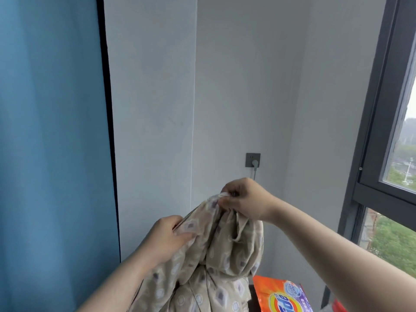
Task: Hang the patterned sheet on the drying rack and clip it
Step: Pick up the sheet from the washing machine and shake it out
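From the head camera, the only view there is, the person stands in a corner between a blue curtain [51, 154] and a window [394, 154], both arms lifted in front of them. The patterned sheet [216, 255] is bunched between the hands and hangs straight down from them in heavy folds, its lower part running out of the bottom of the picture.

The right hand [245, 200] is the higher and farther one. Its thumb and fingertips pinch a gathered bit of hem at the very top of the bundle. The left hand [166, 237] sits lower and nearer the body, fingers curled round the cloth's edge on the left flank.

The short stretch of edge between the two grips slants up from left to right, and all the weight lies below it. I would say that edge is what has to be drawn out long and level before it goes over a bar.

No drying rack and no clips show here, so I cannot tell which way the sheet must travel.

Behind the hands a wall socket [253, 160] has a plug in it, and an orange detergent bag [283, 296] lies low at the right.
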Available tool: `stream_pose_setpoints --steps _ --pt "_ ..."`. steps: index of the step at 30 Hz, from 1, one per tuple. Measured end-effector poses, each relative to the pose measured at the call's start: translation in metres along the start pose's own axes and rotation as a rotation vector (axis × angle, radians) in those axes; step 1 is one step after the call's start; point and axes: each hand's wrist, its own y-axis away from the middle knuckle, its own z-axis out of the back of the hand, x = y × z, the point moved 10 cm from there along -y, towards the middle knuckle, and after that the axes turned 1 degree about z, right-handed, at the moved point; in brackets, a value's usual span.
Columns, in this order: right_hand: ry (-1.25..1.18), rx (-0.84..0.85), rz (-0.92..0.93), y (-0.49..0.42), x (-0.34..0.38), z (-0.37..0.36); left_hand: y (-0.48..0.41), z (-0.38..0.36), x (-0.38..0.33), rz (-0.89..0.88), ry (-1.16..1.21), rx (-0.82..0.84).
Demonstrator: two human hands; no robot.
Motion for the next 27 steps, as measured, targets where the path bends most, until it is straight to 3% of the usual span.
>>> stream_pose_setpoints --steps 9,12,14,19,22,24,27 --pt "0.090 -0.152 -0.111 0.022 -0.037 0.070 0.043 0.004 0.145 0.308 0.032 -0.147" --pt "0.388 0.051 -0.275 0.036 -0.064 0.072 0.025 0.034 0.118 0.206 -0.020 -0.255" --pt "0.491 0.146 -0.298 0.041 -0.066 0.064 0.005 0.044 0.073 0.086 -0.097 -0.231" --pt "0.419 0.174 -0.066 0.034 -0.017 0.013 -0.015 0.014 -0.017 -0.106 -0.249 -0.023" --pt "0.297 0.291 -0.100 0.038 -0.025 -0.043 -0.014 0.001 -0.042 -0.137 -0.294 -0.025" --pt "0.191 0.266 -0.111 0.043 -0.032 -0.070 -0.014 -0.003 -0.048 -0.141 -0.305 -0.046" --pt "0.117 0.076 -0.154 0.039 -0.047 -0.076 -0.015 -0.008 -0.051 -0.152 -0.298 -0.056"
